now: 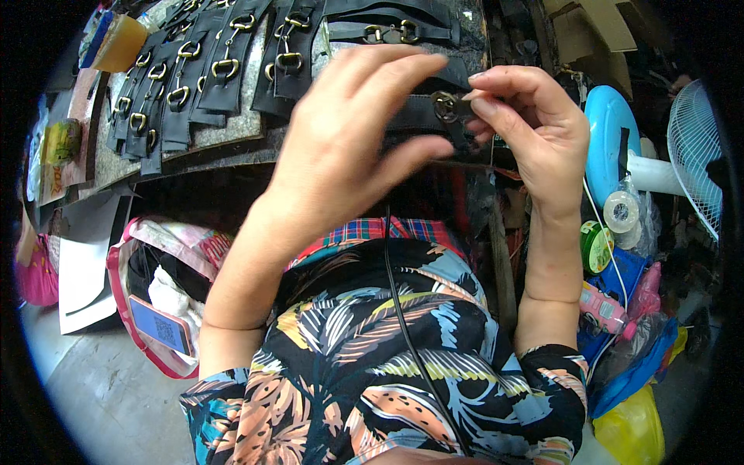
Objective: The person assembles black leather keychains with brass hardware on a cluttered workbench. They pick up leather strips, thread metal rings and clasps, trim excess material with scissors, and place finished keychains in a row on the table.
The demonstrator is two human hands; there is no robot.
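Note:
My left hand hovers over the near edge of the workbench, fingers stretched and spread from the thumb, holding nothing. To its right, the thumb and forefinger of my right hand are pinched together; what they hold is too small to make out. Right beside those fingertips a brass-coloured metal ring sits on a black leather strap, partly hidden behind my left hand. Farther back lies another black strap with a metal horsebit buckle.
Rows of black straps with brass bits cover the bench's left side. A yellowish block stands at the far left. On the right are a blue-and-white fan, tape rolls and a pink bottle. A bag with a phone sits lower left.

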